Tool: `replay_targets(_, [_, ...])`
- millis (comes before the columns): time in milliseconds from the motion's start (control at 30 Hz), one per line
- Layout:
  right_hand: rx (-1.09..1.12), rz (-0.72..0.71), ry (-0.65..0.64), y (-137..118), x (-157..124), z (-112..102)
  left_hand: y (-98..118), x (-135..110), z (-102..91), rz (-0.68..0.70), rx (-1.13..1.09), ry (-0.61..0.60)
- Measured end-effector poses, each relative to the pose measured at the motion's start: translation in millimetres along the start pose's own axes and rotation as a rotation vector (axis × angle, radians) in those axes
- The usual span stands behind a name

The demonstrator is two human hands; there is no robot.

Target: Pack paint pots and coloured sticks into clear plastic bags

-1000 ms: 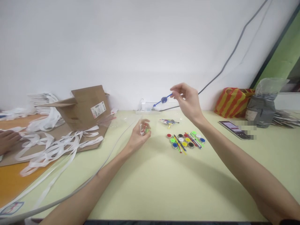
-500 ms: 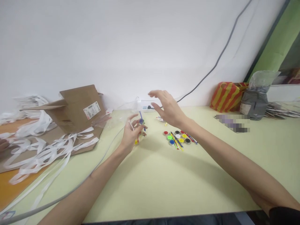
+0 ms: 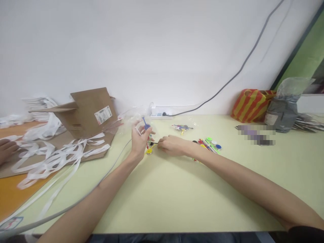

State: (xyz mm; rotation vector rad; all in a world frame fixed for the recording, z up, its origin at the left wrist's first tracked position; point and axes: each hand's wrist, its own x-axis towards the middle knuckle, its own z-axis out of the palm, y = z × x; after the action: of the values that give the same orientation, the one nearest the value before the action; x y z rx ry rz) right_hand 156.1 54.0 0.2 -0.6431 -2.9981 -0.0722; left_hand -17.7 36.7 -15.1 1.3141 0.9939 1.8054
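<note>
Hands, ours: left hand (image 3: pixel 139 141) pinching blue-topped stick assembly (image 3: pixel 148 136) | right hand (image 3: pixel 172 145) pinching black stick (image 3: pixel 154 143) just beside it | colored caps (image 3: pixel 211 143) beyond

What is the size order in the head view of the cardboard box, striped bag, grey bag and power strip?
1. Cardboard box
2. Striped bag and grey bag: too alike to rank
3. Power strip
</note>
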Motion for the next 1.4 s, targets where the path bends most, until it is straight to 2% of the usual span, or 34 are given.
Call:
replay_targets(133, [-0.011,0.067,0.016,10,-2,-11,-1,0,0.6,0.032,0.041,0.000])
replay_targets(300, [0.073,0.234,0.217,36,-15,-35,3,-4,2.7,0.055,0.064,-0.094])
replay_targets(400, [0.225,0.357,0.452,56,-30,-53,7,-9,5.1,-0.005,0.078,-0.212])
replay_targets(500, [0.310,0.411,0.783,70,-46,-72,9,-13,6.3,-0.095,0.078,-0.339])
replay_targets(600, [0.453,0.341,1.032,72,-57,-91,8,-17,6.2,-0.162,0.083,-0.469])
replay_targets(667, [0.573,0.259,1.088,64,-60,-103,9,-18,6.5,-0.197,0.094,-0.524])
replay_targets(767, [0.697,0.154,1.030,45,-60,-115,14,-21,8.5,-0.232,0.102,-0.563])
replay_targets(933, [0.712,0.074,0.756,21,-54,-116,24,-23,12.2,-0.273,0.096,-0.590])
replay_targets(1000, [0.645,0.105,0.754,18,-51,-114,26,-24,12.3,-0.283,0.085,-0.611])
replay_targets(1133, [0.493,0.215,0.837,19,-51,-115,25,-24,10.5,-0.303,0.050,-0.674])
replay_targets(1200, [0.472,0.231,0.815,17,-52,-117,23,-23,9.7,-0.311,0.036,-0.697])
replay_targets(1400, [0.506,0.143,0.453,5,-51,-116,22,-24,9.8,-0.319,0.027,-0.734])
